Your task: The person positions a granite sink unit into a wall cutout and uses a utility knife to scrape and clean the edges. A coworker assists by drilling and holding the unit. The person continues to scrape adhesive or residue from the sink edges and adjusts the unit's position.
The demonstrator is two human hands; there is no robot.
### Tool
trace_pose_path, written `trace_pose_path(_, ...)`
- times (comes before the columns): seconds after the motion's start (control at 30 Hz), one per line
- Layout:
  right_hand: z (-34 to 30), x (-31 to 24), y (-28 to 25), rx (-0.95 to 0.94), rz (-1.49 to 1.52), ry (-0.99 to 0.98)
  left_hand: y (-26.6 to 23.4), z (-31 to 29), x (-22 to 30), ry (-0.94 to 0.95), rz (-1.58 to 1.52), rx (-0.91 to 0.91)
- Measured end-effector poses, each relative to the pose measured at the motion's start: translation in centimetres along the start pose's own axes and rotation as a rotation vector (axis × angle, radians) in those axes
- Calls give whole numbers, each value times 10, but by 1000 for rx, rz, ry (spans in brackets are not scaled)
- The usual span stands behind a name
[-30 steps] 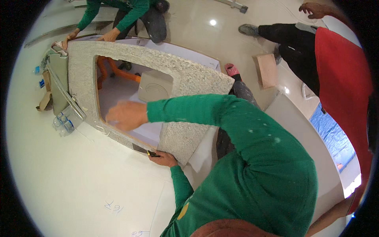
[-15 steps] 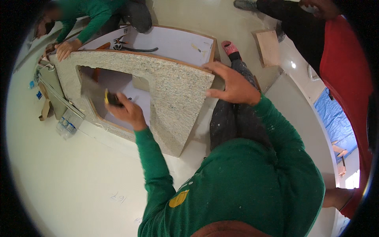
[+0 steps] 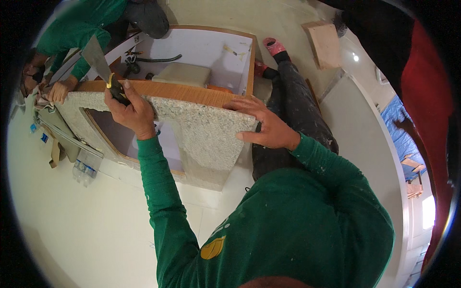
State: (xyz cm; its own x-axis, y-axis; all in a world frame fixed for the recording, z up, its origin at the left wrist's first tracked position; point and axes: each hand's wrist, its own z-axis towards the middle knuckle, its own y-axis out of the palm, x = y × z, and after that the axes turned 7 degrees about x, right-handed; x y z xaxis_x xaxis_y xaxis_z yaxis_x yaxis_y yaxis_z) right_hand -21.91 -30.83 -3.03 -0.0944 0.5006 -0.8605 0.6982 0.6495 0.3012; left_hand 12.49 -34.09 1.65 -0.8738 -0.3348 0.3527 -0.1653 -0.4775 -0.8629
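My left hand [image 3: 132,113] grips a putty knife [image 3: 99,60] by its black and yellow handle, its grey blade pointing up and away. That hand is in front of the top edge of a panel faced with speckled foam [image 3: 204,134], which has a cut-out opening. At the panel's right upper corner, my right hand [image 3: 269,125] has its fingers over the wooden edge [image 3: 192,91] and its thumb against the foam face. Behind the panel is a wood-edged box with a white inside [image 3: 187,41].
In the box lie a black hose [image 3: 161,58] and a beige block [image 3: 185,76]. A co-worker's hand [image 3: 60,91] rests on the panel's far left end. A clear bottle pack [image 3: 85,170] stands at left; a wooden piece [image 3: 322,45] lies at the back. Someone in red [image 3: 434,96] is at right.
My left hand has risen with the putty knife from the opening to the panel's top edge. The panel has tilted, showing more of its wooden edge, and my right hand has shifted slightly left.
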Motion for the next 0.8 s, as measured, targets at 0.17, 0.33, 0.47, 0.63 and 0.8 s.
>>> trace_pose_path(0.17,3,-5,-3,-83,-22,28,-3,-1,-3,18,-2,4)
trace_pose_path(0.33,5,-18,-2,-46,16,68,-3,-3,-5,-25,-30,-4)
trace_pose_path(0.47,7,-14,-2,-20,78,26,0,-1,0,-21,-115,-4)
trace_pose_path(0.63,-9,4,4,40,-38,38,-2,-5,-4,32,-54,16)
trace_pose_path(0.8,-5,0,14,76,311,164,3,4,4,19,-91,35)
